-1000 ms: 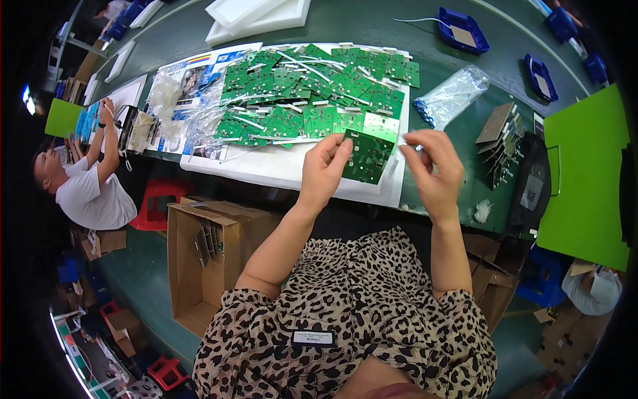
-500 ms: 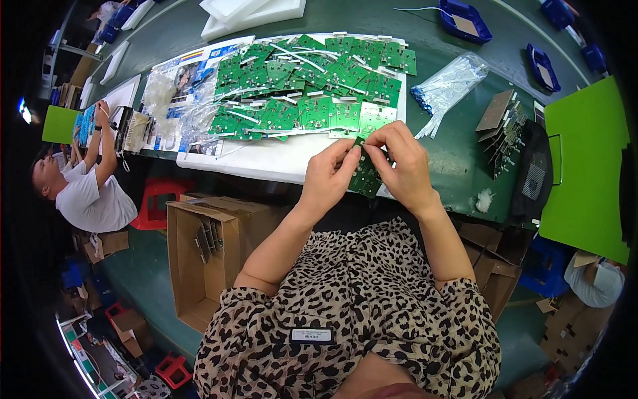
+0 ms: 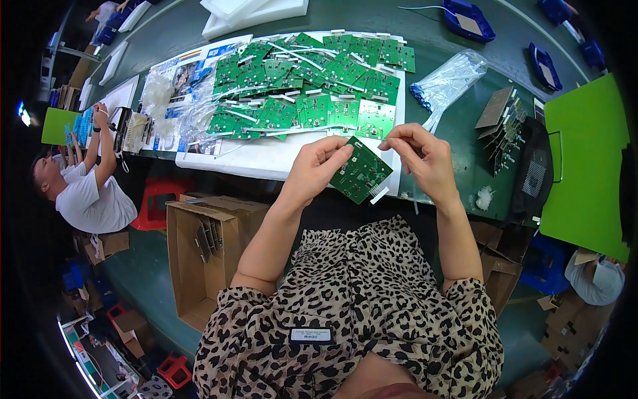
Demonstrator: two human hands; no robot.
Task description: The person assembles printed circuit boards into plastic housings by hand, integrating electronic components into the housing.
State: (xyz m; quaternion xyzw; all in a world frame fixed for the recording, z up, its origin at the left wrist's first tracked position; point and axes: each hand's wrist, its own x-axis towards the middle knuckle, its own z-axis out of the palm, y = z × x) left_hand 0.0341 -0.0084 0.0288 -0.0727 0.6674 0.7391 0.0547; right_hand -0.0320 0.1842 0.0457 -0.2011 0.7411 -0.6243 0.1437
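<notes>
Between the thumb and fingers of my left hand (image 3: 310, 171), a green circuit board (image 3: 359, 171) is gripped by its upper left edge. It is tilted, and a white connector sticks out at its lower corner. My right hand (image 3: 428, 159) is beside the board's right corner, apart from it, with thumb and forefinger drawn together. Whatever those fingers hold, if anything, is too small to make out. Just beyond my hands, many more green circuit boards (image 3: 312, 110) lie overlapping on a white sheet (image 3: 232, 157), with white cables strewn across them.
A clear bag of white cables with blue ends (image 3: 455, 76) lies right of the boards. Farther right, a rack of upright boards (image 3: 502, 130) stands near a black bag (image 3: 531, 176). An opened cardboard box (image 3: 193, 266) is below the table's edge. A person (image 3: 96, 193) works at left.
My right hand has pulled away from the board to the right. The board has turned in my left hand, so its face and white connector now show.
</notes>
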